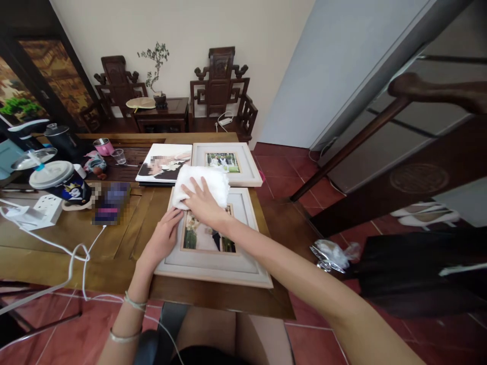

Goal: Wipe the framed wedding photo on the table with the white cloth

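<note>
A white cloth (213, 185) lies bunched over the upper left part of a pale wooden picture frame (213, 271). My right hand (203, 200) presses down on this cloth, holding it against the frame with fingers spread. On the frame's left edge rests my left hand (164, 235), its fingers stretched out and their tips beside the cloth's lower corner. The frame lies flat near the table's front right corner. My right hand and forearm hide part of its photo (200, 235).
Behind lie another framed photo (243, 161) and a photo panel (162, 152). At left are a phone (112, 203), a lidded cup (61, 177), a power strip (47, 210) and white cables. A dark wooden chair (353, 142) stands right of the table (140, 238).
</note>
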The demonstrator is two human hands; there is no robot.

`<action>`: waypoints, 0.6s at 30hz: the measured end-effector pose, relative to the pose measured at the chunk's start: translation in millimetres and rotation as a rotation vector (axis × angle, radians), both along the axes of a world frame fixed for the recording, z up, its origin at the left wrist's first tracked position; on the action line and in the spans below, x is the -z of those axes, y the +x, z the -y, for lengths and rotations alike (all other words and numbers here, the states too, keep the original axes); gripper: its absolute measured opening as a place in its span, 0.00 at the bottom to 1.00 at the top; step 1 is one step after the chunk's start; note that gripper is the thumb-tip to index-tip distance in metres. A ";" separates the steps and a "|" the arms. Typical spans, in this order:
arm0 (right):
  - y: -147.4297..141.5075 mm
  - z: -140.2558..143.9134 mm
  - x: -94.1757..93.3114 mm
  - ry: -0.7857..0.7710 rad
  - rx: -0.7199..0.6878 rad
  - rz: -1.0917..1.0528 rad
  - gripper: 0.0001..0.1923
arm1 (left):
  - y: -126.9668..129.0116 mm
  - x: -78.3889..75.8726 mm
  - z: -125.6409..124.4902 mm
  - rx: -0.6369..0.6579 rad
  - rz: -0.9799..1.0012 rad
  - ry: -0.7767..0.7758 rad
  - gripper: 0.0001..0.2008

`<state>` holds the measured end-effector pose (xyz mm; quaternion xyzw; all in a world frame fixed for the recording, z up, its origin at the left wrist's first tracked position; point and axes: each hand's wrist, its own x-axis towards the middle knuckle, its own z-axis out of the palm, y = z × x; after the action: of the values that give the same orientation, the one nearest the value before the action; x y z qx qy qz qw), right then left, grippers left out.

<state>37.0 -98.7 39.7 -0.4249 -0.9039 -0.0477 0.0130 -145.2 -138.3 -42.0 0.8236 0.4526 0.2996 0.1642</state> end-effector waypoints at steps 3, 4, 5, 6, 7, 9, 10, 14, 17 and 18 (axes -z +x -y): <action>4.0 0.1 3.1 -0.034 0.035 0.052 0.20 | 0.5 -0.3 0.4 0.016 0.017 0.011 0.21; 12.4 1.0 3.9 -0.040 0.045 0.064 0.20 | 1.1 -0.7 0.8 0.027 0.024 0.012 0.21; 23.3 2.3 4.5 -0.044 0.060 0.073 0.20 | 1.6 -1.2 1.3 0.035 0.029 0.010 0.21; 36.0 3.9 4.8 -0.048 0.081 0.080 0.21 | 2.1 -1.7 1.8 0.039 0.032 0.005 0.21; 49.7 5.7 4.9 -0.055 0.103 0.086 0.22 | 2.6 -2.0 2.3 0.038 0.034 0.002 0.21; 77.4 10.0 4.1 -0.070 0.153 0.101 0.24 | 3.2 -2.5 3.1 0.032 0.036 -0.001 0.21; 89.9 12.6 3.2 -0.076 0.179 0.111 0.26 | 3.4 -2.6 3.4 0.030 0.039 0.000 0.21; 120.7 30.2 -3.5 -0.084 0.251 0.150 0.28 | 4.5 -3.2 4.6 0.022 0.059 0.015 0.21; 125.0 58.9 -8.1 -0.129 0.212 0.131 0.29 | 5.8 -3.4 5.4 0.007 0.067 0.022 0.20; 125.2 72.0 -8.7 -0.162 0.185 0.110 0.29 | 6.2 -3.3 5.6 0.002 0.069 0.025 0.20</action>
<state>162.1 -170.7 48.3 -0.5028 -0.8611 0.0012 -0.0756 -139.0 -143.9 -38.7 0.8152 0.4420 0.3336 0.1696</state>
